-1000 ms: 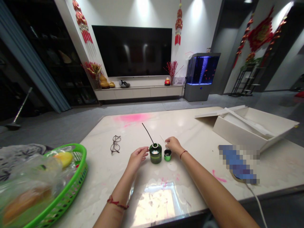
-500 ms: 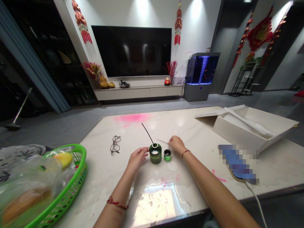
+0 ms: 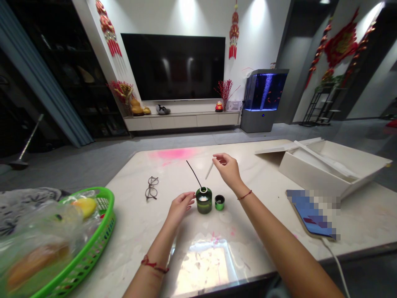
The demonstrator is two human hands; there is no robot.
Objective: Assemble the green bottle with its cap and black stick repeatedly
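The pale table (image 3: 266,215) fills the lower half of the frame, with an open white box (image 3: 328,165) at right, a green basket (image 3: 93,244) of bagged food at lower left, and a pair of glasses (image 3: 151,187) left of centre. At centre stands a small green bottle (image 3: 204,200) with one black reed (image 3: 194,174) slanting out of its neck; its green cap (image 3: 219,202) sits just to the right, apart from it. The left hand (image 3: 179,207) rests against the bottle's left side, fingers loosely curled, steadying rather than gripping. The right hand (image 3: 228,169), raised above and right of the bottle, pinches a white stick (image 3: 209,170) between thumb and fingertips. This looks like the loading step: the stick's lower end would need lining up over the narrow neck beside the reed.
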